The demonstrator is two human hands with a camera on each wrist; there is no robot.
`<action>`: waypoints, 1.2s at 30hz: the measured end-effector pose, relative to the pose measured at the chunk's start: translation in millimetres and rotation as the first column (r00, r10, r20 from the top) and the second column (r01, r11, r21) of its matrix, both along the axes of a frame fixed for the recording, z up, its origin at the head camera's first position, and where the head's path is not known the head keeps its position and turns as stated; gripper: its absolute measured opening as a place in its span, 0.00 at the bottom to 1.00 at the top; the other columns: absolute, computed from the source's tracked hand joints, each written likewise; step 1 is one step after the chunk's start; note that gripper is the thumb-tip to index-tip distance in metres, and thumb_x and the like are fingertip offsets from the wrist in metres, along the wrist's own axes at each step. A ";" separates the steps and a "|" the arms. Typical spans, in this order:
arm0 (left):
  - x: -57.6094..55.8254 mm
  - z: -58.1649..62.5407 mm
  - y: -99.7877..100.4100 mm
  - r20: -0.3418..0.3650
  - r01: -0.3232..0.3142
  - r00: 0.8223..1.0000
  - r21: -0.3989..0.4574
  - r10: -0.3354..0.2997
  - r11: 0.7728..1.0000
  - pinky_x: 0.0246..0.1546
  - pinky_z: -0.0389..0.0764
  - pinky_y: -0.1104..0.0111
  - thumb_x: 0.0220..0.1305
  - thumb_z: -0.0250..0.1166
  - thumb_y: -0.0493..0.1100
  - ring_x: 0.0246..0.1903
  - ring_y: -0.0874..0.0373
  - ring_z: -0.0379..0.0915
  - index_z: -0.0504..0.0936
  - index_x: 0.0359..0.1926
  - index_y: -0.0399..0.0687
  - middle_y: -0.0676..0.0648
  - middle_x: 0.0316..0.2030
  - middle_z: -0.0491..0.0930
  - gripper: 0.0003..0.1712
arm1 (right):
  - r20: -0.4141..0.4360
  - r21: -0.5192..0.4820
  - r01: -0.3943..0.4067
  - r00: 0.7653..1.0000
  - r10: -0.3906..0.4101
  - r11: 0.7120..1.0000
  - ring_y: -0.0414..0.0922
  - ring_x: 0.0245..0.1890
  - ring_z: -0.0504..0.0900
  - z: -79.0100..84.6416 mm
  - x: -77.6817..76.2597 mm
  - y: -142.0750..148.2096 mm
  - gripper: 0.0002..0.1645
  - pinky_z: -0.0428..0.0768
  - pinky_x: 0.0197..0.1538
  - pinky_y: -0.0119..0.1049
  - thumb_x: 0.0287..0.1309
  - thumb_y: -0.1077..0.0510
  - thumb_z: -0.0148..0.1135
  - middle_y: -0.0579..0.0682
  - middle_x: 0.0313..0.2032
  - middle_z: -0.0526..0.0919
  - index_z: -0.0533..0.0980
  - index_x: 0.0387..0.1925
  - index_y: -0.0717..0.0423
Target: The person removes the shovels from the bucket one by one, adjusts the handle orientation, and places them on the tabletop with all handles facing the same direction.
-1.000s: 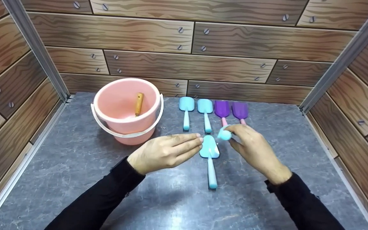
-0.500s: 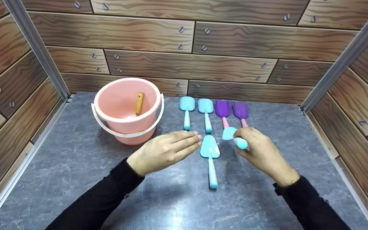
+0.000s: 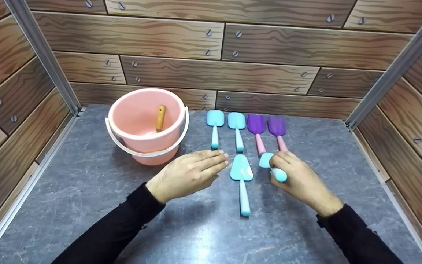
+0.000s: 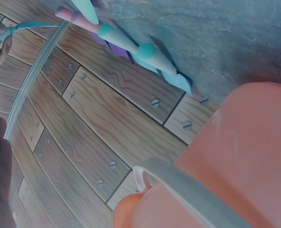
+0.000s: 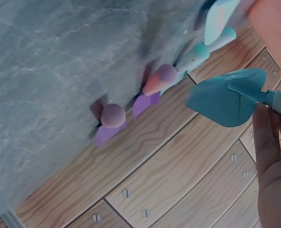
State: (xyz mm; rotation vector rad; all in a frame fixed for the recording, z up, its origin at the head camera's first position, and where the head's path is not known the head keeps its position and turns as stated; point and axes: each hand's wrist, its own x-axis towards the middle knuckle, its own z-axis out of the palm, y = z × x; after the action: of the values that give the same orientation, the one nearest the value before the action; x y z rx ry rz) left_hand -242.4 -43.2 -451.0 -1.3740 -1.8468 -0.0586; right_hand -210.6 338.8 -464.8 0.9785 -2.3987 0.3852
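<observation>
My right hand [image 3: 299,179] grips the handle of a light-blue toy trowel [image 5: 226,97], its blade tilted above the table. In the head view the handle end points toward me. A second light-blue trowel [image 3: 241,168] lies flat, blade away from me and handle toward me. Beside its blade, to the left, my left hand [image 3: 192,172] hovers with straight fingers together, holding nothing. Farther back lie two light-blue shovels [image 3: 215,118] and two purple shovels with pink handles [image 3: 256,124], side by side in a row.
A pink bucket [image 3: 152,146] with a white handle [image 3: 134,153] stands at the back left. Inside leans a tool with a wooden handle [image 3: 160,117], its lower end hidden. Wood-patterned walls [image 3: 167,40] enclose the grey tabletop [image 3: 130,223] at back and sides.
My right hand has moved right and slightly toward me with the trowel, whose blade has come into sight. My left hand has drawn back slightly to the left. The things on the table stay put.
</observation>
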 end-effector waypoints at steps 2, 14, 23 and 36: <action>-0.1 -1.0 -1.1 0.050 -0.003 0.999 -0.014 0.003 1.000 0.82 0.84 0.65 0.78 0.78 0.48 0.73 0.56 0.89 0.90 0.74 0.49 0.49 0.71 0.92 0.28 | -0.001 0.017 -0.010 1.000 0.010 1.000 0.46 0.48 0.86 -2.6 -0.7 1.7 0.23 0.93 0.52 0.43 0.53 0.74 0.80 0.46 0.43 0.87 0.81 0.44 0.51; 4.1 -3.7 -3.3 0.208 -0.040 0.976 -0.131 0.067 0.991 0.82 0.84 0.60 0.84 0.74 0.54 0.77 0.56 0.85 0.86 0.79 0.51 0.50 0.76 0.88 0.31 | 0.025 0.085 -0.028 0.999 0.026 0.996 0.46 0.49 0.88 -20.8 -2.0 5.3 0.21 0.95 0.53 0.44 0.51 0.71 0.82 0.45 0.45 0.89 0.85 0.43 0.50; 5.6 -8.2 -2.8 0.251 -0.032 0.965 -0.163 0.073 0.986 0.84 0.83 0.61 0.84 0.73 0.54 0.78 0.56 0.84 0.84 0.81 0.50 0.50 0.77 0.87 0.32 | 0.066 0.094 -0.028 0.998 0.022 0.995 0.47 0.51 0.88 -29.6 -1.8 6.2 0.24 0.96 0.55 0.46 0.50 0.72 0.87 0.46 0.48 0.90 0.85 0.45 0.52; 5.5 -11.4 -2.9 0.246 -0.033 0.966 -0.195 0.082 0.980 0.83 0.84 0.60 0.85 0.72 0.54 0.78 0.56 0.85 0.84 0.81 0.51 0.50 0.77 0.87 0.31 | 0.172 0.130 -0.117 0.981 0.094 0.985 0.49 0.55 0.93 -31.3 0.8 12.9 0.27 0.97 0.60 0.49 0.53 0.78 0.82 0.47 0.53 0.93 0.89 0.49 0.51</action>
State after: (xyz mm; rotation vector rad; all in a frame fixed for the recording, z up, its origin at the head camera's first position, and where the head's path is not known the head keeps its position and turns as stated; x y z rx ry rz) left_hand -236.8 -46.1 -462.4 -1.4977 -2.1507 -0.0291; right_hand -209.9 351.6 -496.1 1.1819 -2.5583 0.3534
